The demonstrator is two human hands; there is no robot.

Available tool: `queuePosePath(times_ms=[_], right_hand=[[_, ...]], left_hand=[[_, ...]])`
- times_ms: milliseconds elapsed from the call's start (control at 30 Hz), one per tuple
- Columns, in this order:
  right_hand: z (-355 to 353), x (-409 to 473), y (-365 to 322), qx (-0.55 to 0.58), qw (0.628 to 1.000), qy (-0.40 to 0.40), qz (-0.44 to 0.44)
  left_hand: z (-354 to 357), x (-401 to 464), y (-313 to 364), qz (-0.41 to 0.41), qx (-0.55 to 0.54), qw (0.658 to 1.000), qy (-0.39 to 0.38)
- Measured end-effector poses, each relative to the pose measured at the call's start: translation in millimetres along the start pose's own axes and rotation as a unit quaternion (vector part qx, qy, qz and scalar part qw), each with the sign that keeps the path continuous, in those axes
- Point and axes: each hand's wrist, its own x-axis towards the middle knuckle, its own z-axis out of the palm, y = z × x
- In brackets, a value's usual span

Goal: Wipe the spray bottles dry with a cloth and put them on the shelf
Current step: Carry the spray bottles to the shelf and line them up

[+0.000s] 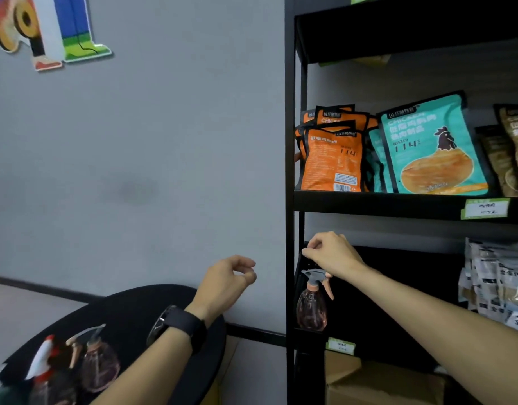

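One spray bottle (312, 305) stands upright on the shelf (377, 204), just below the right hand (332, 255), fingers loosely curled, empty; the left hand (227, 283), loosely curled too, hovers nearer the bottles (98, 363) waiting upright on the tabletop (141, 305).

Orange (332, 159) and teal snack packets (433, 147)

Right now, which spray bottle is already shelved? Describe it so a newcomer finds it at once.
Start at the black shelf unit on the right and drop to the tier under the orange and teal snack pouches. At that tier's left end, just below the right hand, stands a pink spray bottle. It is the only bottle on the shelf; the other bottles sit on the round black table.
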Motion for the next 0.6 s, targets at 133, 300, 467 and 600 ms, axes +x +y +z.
queuePosePath(times_ms=[133, 300, 467, 600], right_hand=[[19, -5, -23, 0.011, 1.0, -0.016, -0.022], [55, -13, -63, 0.015, 0.997, -0.045, -0.054], [100, -24, -109, 0.039, 0.989, -0.099, -0.1], [140, -37, -147, 0.056, 0.979, -0.148, -0.132]], left_hand=[[-16, -8, -4, 0.002, 0.008, 1.0, 0.02], [-46, -23, -22, -0.021, 0.016, 0.999, 0.045], [-84, -42, -54, -0.058, 0.024, 0.994, 0.087], [-120, -66, -87, -0.095, 0.028, 0.987, 0.123]])
